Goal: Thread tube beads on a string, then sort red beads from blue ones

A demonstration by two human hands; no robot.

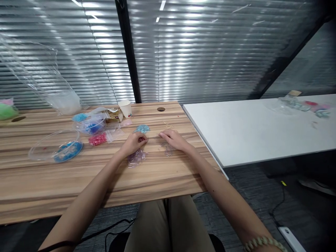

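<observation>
My left hand (134,142) is above the wooden table, its fingers curled into a pinch. What sits between those fingertips is too small to make out. Just below it lies a pile of pale purple tube beads (136,159), and a heap of light blue beads (142,128) is just beyond. My right hand (174,139) rests low to the right, thumb and forefinger pressed together and pointing left; anything in them is too small to name. Under its palm side is a looser scatter of clear purplish tube beads (168,149). A few yellowish beads (168,125) lie behind it.
Leftward on the wooden table (78,185) are a clear round tub with blue content (68,151), a bag of red beads (98,139), another clear tub (92,126) and a paper cup (125,108). A white table (252,129) adjoins at right, with plastic packets (298,104) on it.
</observation>
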